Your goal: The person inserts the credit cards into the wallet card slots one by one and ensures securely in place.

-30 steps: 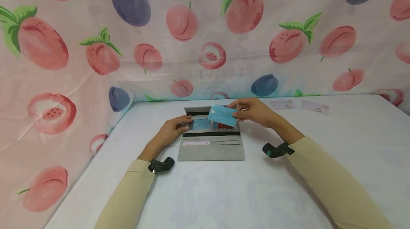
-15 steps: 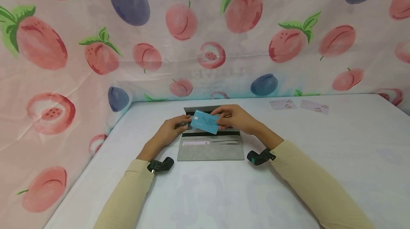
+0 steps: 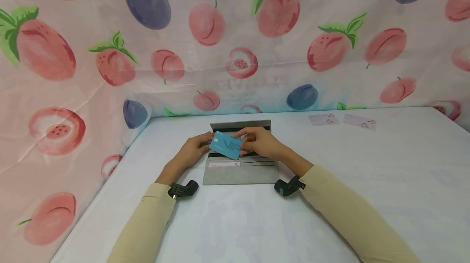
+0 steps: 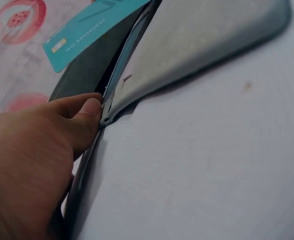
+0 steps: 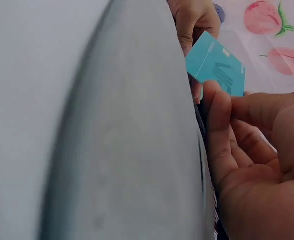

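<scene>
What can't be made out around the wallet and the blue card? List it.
- Upper wallet slots: head view, hidden by the blue card and the right hand.
- Card's printed number: blurred in the left wrist view, too small in the head view.
- Two far cards: designs too small.

A turquoise card (image 3: pixel 225 145) with pale markings sits over the grey wallet (image 3: pixel 240 173), whose slots show black edges and a white label. Both sleeves (image 3: pixel 147 226) are pale yellow. The table (image 3: pixel 385 161) is whitish-lilac; the backdrop cloth (image 3: pixel 235 42) is pink-white with red-pink peaches, green leaves and blue-violet plums. Two pale patterned cards (image 3: pixel 341 119) lie far right.
</scene>
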`<state>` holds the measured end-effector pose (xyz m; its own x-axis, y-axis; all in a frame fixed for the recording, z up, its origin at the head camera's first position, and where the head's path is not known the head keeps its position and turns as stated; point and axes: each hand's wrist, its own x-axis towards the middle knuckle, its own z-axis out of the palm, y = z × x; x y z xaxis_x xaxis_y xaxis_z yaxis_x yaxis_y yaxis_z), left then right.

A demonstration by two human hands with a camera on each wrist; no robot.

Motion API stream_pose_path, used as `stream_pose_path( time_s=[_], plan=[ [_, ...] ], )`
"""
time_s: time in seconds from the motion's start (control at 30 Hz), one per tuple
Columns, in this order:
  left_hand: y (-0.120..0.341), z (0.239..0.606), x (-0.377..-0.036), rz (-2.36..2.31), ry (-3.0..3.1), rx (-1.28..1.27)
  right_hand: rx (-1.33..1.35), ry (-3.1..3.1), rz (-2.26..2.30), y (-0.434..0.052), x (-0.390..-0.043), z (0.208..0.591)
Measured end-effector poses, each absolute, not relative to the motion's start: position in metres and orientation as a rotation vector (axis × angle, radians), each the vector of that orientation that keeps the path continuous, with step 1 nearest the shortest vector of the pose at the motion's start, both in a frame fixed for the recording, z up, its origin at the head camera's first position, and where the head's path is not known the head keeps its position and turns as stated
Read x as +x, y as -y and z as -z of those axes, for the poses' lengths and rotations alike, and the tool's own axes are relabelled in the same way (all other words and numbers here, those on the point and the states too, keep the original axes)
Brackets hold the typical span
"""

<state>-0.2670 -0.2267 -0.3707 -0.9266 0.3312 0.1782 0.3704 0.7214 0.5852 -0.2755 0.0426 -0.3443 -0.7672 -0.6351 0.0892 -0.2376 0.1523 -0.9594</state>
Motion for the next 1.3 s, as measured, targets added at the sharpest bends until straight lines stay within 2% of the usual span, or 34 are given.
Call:
stream_pose_path(
  time_s=[0.5, 0.97, 1.3],
  plan=[
    [0.2258, 0.371, -0.2668, 0.992, 2.85, -0.603, -0.775, -2.139, 1.638, -0.0406, -0.2787, 0.352],
    [0.2256, 0.3684, -0.2639, 1.043, 2.847, -0.633, -0.808, -2.317, 1.395, -0.0346, -0.2792, 0.3471],
    [0.2254, 0.3686, -0.266, 1.02, 2.85, -0.62, -0.762, -2.339, 1.517, -0.0339, -0.2761, 0.3498]
  ],
)
